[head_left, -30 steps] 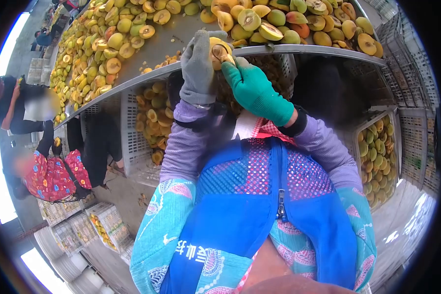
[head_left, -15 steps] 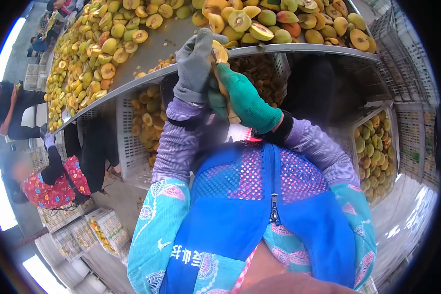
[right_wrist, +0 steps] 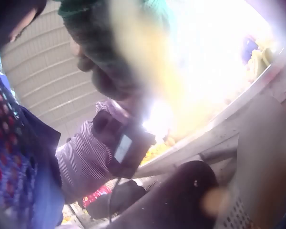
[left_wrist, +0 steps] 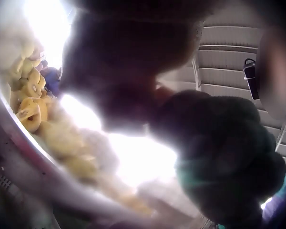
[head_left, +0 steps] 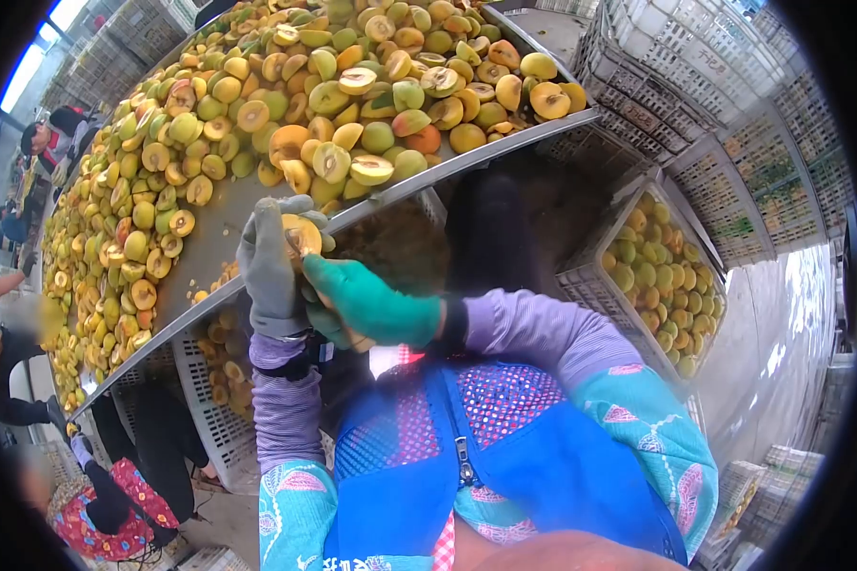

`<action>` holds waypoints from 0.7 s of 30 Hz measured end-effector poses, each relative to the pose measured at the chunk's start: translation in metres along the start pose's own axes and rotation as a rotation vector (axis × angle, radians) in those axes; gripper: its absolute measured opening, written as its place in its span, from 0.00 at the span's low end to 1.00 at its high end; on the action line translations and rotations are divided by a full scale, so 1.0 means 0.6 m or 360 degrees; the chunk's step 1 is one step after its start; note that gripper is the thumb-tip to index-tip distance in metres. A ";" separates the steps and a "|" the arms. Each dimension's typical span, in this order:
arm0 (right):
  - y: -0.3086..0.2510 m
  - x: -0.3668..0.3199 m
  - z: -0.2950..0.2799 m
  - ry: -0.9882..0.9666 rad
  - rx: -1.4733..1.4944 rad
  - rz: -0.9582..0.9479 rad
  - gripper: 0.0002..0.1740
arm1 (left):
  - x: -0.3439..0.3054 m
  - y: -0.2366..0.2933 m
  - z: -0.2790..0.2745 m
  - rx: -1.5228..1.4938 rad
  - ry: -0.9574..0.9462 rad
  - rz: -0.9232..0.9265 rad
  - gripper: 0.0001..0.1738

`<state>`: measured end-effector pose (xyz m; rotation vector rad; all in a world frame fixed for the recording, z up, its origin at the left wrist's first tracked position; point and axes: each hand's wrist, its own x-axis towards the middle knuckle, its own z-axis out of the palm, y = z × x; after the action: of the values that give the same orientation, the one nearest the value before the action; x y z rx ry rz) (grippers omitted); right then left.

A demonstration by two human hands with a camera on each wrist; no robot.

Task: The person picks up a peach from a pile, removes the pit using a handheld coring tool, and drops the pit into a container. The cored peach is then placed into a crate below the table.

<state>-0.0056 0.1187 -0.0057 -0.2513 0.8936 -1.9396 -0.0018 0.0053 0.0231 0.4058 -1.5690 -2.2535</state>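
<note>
Two gloved hands meet at one piece of fruit in my head view. The grey-gloved left hand (head_left: 271, 271) grips the yellow-orange fruit (head_left: 302, 235), which sits on the thumb side of that hand, between its thumb and fingers, cut face showing. From below right, the green-gloved right hand (head_left: 376, 300) points its thumb at the fruit, just beside or touching it; I can't tell which. Its other fingers are curled round a tan handle (head_left: 359, 340), mostly hidden. The fruit is held up at the near edge of the metal counter (head_left: 214, 219), just beside the heap of cut fruit (head_left: 328, 100). A crate (head_left: 581, 285) of more fruit stands to the right, below counter height.

In my left wrist view, both hands are dark against the glare; I make out bunched fingers on the right one, but not the held fruit.

In my right wrist view, the right hand looms overhead beside a pale yellow blur I can't identify. The left arm's striped sleeve (right_wrist: 86, 157) shows beyond.
</note>
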 end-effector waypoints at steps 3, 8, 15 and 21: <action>0.004 -0.004 0.007 0.0044 -0.0030 0.0028 0.21 | 0.017 -0.011 -0.007 0.0354 -0.0036 0.0131 0.19; -0.020 0.003 0.004 -0.0273 0.0488 0.0537 0.21 | 0.031 -0.008 -0.032 0.0139 -0.0335 -0.0143 0.26; 0.005 -0.007 0.006 0.0160 0.0371 0.0435 0.24 | 0.008 -0.054 -0.022 -0.0159 0.0002 -0.0119 0.30; -0.001 -0.017 0.007 0.0170 -0.0384 0.0022 0.23 | -0.003 -0.052 -0.022 -0.0065 0.0033 0.0158 0.32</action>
<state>0.0014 0.1255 -0.0003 -0.2835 1.1991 -1.8456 0.0015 0.0051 -0.0104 0.3316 -1.4967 -2.1952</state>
